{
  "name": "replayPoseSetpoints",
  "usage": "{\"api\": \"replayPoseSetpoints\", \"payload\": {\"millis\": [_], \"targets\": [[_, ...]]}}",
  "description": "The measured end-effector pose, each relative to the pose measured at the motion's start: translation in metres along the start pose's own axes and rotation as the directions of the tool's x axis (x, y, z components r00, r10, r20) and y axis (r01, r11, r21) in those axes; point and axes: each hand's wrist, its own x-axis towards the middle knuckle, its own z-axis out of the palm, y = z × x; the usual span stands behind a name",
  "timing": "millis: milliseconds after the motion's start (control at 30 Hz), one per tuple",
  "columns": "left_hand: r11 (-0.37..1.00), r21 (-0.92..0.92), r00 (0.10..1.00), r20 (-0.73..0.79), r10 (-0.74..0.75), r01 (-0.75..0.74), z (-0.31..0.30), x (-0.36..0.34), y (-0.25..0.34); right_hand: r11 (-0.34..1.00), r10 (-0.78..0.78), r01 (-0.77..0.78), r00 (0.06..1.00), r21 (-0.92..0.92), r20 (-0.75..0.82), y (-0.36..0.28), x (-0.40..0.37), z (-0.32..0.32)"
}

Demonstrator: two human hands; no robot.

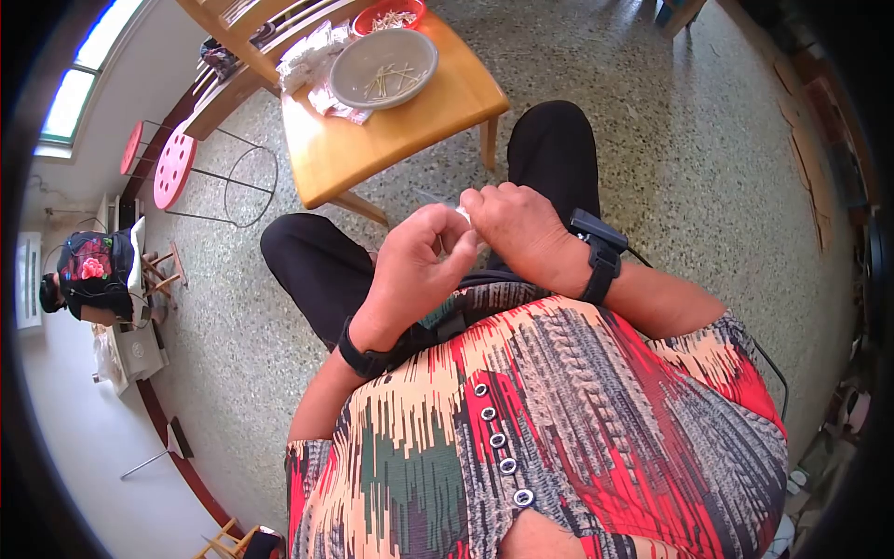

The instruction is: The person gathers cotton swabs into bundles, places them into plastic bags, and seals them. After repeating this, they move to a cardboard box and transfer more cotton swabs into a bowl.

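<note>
In front of my lap, my left hand (424, 261) and my right hand (520, 228) meet with fingertips nearly touching. My left thumb and forefinger are curled into a pinch at a small white piece (463, 213). The fingers of my right hand are folded over on its other side, and what they hold is hidden. A faint thin pale sliver shows just beyond the fingers, too blurred to name. Farther ahead, a grey bowl (346, 79) with several thin pale sticks (396, 78) stands on a wooden chair (345, 154).
Behind the bowl is a red basket (361, 26) of more thin sticks. A crumpled white and pink cloth or bag (312, 61) lies beside the bowl. Red round stools (174, 166) stand at the left. Another person (93, 270) sits farther off by the wall.
</note>
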Motion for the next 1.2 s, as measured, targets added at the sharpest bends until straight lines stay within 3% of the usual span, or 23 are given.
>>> {"api": "replayPoseSetpoints", "payload": {"millis": [33,67,133,233,367,433,633,700,733,800,833,900,933,1000,1133,1200], "targets": [[0.974,0.2,0.994,-0.018,0.112,-0.106,0.001,0.0,-0.001,1.0,-0.001,0.001,1.0,0.001,0.0,0.0,0.0,0.001],[0.974,0.2,0.994,-0.018,0.111,-0.105,0.0,-0.001,0.003,1.0,-0.014,0.014,1.0,-0.001,0.001,0.001,0.0,0.001],[0.862,0.474,0.983,0.053,0.174,-0.178,-0.002,-0.001,0.015,1.0,-0.024,0.024,1.0,-0.003,0.004,0.002,0.001,0.001],[0.827,0.537,0.985,0.049,0.165,-0.165,0.0,-0.004,0.017,0.997,0.027,-0.021,0.996,-0.078,0.082,0.003,0.002,0.003],[0.773,0.607,0.978,0.034,0.208,-0.186,0.004,-0.005,0.009,0.995,0.097,-0.094,0.987,-0.032,0.129,0.003,0.004,0.004],[0.68,0.705,0.956,-0.008,0.293,-0.203,0.008,-0.004,0.003,0.992,0.121,-0.124,0.979,0.009,0.166,0.006,0.004,0.005],[0.654,0.712,0.929,-0.008,0.371,-0.256,0.008,0.001,-0.004,0.942,0.12,-0.162,0.981,0.294,0.154,0.02,0.006,0.038],[0.667,0.693,0.923,-0.007,0.384,-0.273,0.006,0.002,-0.008,0.867,0.07,-0.053,0.997,0.495,-0.016,0.02,0.006,0.041],[0.68,0.673,0.918,-0.005,0.397,-0.291,0.004,0.003,-0.01,0.867,0.069,-0.051,0.998,0.496,-0.016,0.019,0.008,0.039],[0.697,0.653,0.913,-0.017,0.407,-0.298,-0.002,0.004,-0.012,0.443,0.135,-0.406,0.912,0.799,0.388,0.017,0.01,0.029],[0.712,0.632,0.909,-0.028,0.415,-0.305,-0.004,0.005,-0.012,0.443,0.136,-0.407,0.911,0.799,0.388,0.015,0.01,0.027],[0.747,0.581,0.908,-0.031,0.418,-0.324,-0.006,0.006,-0.012,0.193,0.03,-0.465,0.883,0.864,0.469,0.012,0.011,0.024],[0.778,0.529,0.906,-0.038,0.421,-0.339,-0.007,0.006,-0.011,0.198,0.026,-0.465,0.883,0.863,0.469,0.014,0.011,0.026],[0.814,0.46,0.914,-0.011,0.405,-0.355,-0.012,0.007,-0.014,0.087,-0.137,-0.407,0.899,0.909,0.415,0.017,0.01,0.03],[0.865,0.328,0.919,0.026,0.394,-0.38,-0.022,0.007,-0.017,-0.004,-0.191,-0.442,0.881,0.897,0.433,0.018,0.006,0.018],[0.866,0.317,0.917,0.031,0.397,-0.386,-0.023,0.007,-0.014,-0.156,-0.264,-0.462,0.871,0.873,0.413,0.019,0.003,0.018]]}}
